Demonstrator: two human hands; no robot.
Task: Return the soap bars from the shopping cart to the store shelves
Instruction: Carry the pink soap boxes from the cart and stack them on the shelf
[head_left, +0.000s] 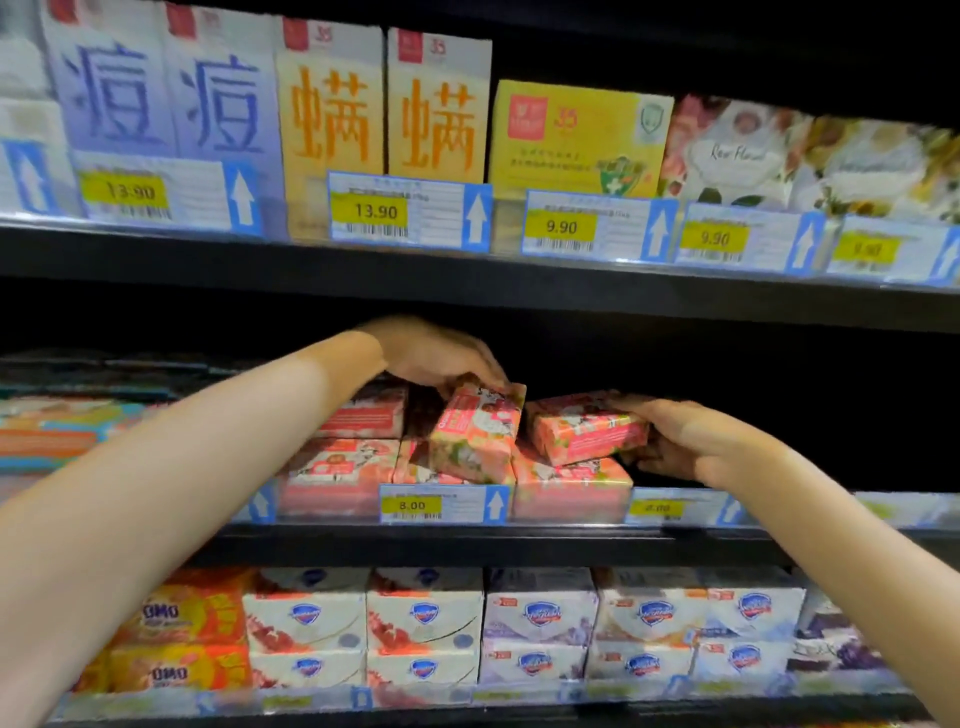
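Note:
Both my arms reach into the middle shelf (467, 543). My left hand (441, 358) grips a pink floral soap bar (475, 434) from above; the bar hangs tilted over the stacked pink soap bars (337, 475). My right hand (691, 441) holds a second pink soap bar (584, 428) by its right end, and that bar lies slanted on top of another pink bar (571, 488) in the stack. The shopping cart is out of view.
The top shelf (467, 270) carries tall purple and orange boxes (332, 104), a yellow box and floral packs behind price tags. The bottom shelf holds orange soap packs (182, 639) and white soap boxes (426, 629). Dark open space lies right of the pink stack.

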